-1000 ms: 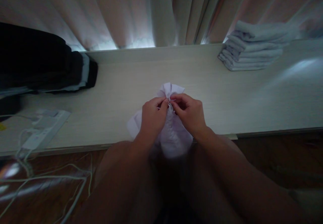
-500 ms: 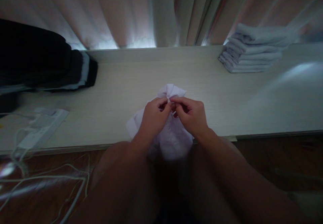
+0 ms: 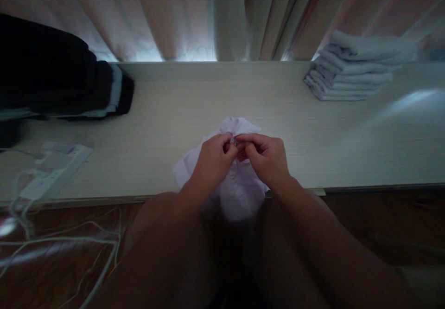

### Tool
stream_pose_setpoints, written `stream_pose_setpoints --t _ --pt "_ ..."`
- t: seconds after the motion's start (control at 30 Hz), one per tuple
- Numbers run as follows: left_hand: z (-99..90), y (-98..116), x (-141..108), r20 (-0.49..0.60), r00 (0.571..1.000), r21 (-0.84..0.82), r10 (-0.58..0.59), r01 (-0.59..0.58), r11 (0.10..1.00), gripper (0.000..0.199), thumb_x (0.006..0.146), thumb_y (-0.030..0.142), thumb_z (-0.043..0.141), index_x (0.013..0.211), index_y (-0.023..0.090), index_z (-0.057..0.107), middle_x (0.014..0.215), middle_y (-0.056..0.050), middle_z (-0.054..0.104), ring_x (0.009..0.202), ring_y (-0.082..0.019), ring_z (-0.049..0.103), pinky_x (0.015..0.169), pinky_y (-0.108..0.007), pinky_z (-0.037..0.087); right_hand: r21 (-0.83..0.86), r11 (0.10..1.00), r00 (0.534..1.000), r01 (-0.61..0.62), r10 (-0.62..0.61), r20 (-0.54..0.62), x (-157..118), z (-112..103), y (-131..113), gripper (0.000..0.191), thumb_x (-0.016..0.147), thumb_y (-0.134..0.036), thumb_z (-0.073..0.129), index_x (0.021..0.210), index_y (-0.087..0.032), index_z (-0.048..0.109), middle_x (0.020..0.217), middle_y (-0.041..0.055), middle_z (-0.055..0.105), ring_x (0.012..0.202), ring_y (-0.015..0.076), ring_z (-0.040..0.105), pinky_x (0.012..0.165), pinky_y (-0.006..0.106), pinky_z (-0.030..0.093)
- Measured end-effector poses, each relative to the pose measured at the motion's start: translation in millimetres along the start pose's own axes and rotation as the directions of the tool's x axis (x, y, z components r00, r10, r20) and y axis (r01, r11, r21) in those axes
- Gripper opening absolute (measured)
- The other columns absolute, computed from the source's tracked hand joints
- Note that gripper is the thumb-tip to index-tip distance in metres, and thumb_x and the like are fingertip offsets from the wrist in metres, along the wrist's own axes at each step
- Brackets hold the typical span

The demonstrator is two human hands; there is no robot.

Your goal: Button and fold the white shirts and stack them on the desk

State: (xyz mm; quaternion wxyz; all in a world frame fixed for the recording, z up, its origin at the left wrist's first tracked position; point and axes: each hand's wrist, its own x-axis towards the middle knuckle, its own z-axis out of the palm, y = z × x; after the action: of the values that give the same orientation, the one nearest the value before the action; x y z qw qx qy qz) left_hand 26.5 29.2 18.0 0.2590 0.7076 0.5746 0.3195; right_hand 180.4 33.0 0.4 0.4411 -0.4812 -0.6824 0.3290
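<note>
A crumpled white shirt [image 3: 241,197] lies over the front edge of the pale ledge, its lower part hanging between my knees. My left hand [image 3: 214,159] pinches the cloth near the shirt's upper end, thumb and fingers closed together. Right beside it, my right hand [image 3: 269,157] grips the same gathered spot, its fingertips touching those of the left. Whatever small part lies between the fingertips is hidden. Above the hands, a collar-like fold spreads out on the ledge.
Dark folded clothes [image 3: 52,72] are stacked at the left, with a white power strip [image 3: 57,170] in front. White cables [image 3: 107,241] run down to the wooden floor. A stack of folded pale clothes [image 3: 351,72] stands at the back right, before the curtain [image 3: 181,16].
My fingers have shifted slightly at the pinched spot, and the collar-like fold above them has changed shape a little. The view has tilted slightly.
</note>
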Motion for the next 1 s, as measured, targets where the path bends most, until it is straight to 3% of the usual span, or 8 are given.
stream_pose_setpoints --t 0.3,0.57,0.77,1.0 --pt "4.2 -9.3 -1.7 0.032 0.990 0.064 0.135 -0.136 0.989 0.025 0.094 0.023 0.043 0.077 0.018 0.060 0.079 -0.002 0.063 0.075 -0.016 0.054 0.070 -0.029 0.038 0.116 0.988 0.994 -0.106 0.104 0.020 1.8 -1.9 3.4 0.021 0.085 -0.027 0.058 0.097 -0.020 0.075 0.076 0.0037 0.073 0.066 0.0182 0.069 0.068 0.034 0.058" --pt "-0.2 -3.0 -2.9 -0.025 0.995 0.007 0.100 -0.100 0.995 0.025 0.092 0.022 0.047 0.074 0.018 0.065 0.074 0.000 0.063 0.073 -0.014 0.056 0.066 -0.026 0.038 0.277 0.945 0.983 -0.176 0.156 0.093 6.4 -6.7 -3.7 0.024 0.077 -0.039 0.073 0.088 -0.018 0.071 0.074 0.0039 0.071 0.058 0.0157 0.066 0.054 0.029 0.055" --pt "-2.1 2.2 -2.9 -0.059 0.997 -0.231 -0.041 0.027 0.973 0.026 0.089 0.028 0.054 0.070 0.018 0.069 0.065 0.002 0.062 0.065 -0.013 0.055 0.059 -0.025 0.038 0.297 0.943 0.989 -0.150 0.139 0.060 8.8 -9.3 -5.3 0.014 0.078 -0.030 0.071 0.084 -0.017 0.070 0.072 0.0017 0.068 0.063 0.0129 0.062 0.057 0.025 0.051" --pt "-8.5 6.4 -0.6 0.024 0.979 -0.574 -0.203 0.179 0.799 0.014 0.078 0.030 0.068 0.076 0.017 0.068 0.072 0.001 0.066 0.065 -0.013 0.057 0.060 -0.025 0.042 0.437 0.879 0.981 -0.192 0.162 0.105 9.5 -8.5 -7.0 0.020 0.081 -0.035 0.069 0.091 -0.020 0.060 0.075 -0.0005 0.066 0.069 0.0134 0.063 0.065 0.026 0.052"
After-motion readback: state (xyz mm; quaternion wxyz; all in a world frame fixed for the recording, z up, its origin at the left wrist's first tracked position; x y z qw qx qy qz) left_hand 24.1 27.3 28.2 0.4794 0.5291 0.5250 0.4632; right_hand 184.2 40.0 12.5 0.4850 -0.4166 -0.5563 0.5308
